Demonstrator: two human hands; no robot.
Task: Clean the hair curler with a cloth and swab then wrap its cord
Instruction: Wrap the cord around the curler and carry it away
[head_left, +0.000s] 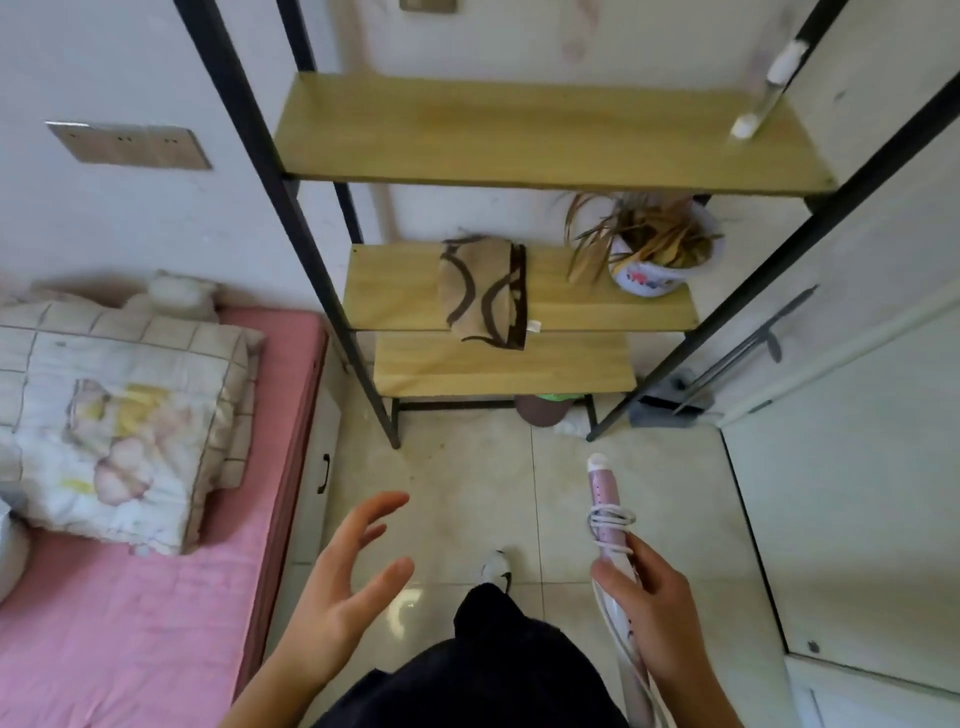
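My right hand (649, 618) grips a pink and white hair curler (605, 504) by its handle, barrel pointing up and away over the floor. Its white cord (612, 522) is looped a few turns round the barrel and trails down past my wrist. My left hand (343, 587) hovers open at the lower middle, fingers spread, holding nothing. A folded beige cloth with brown curves (483, 291) lies on the middle shelf, hanging a little over its front edge. No swab can be made out.
A black-framed rack with wooden shelves (519, 156) stands ahead against the wall. A pot of dried leaves (649, 249) sits right of the cloth. A bed with a pink sheet (130, 623) and pillow is on the left. Tiled floor lies between.
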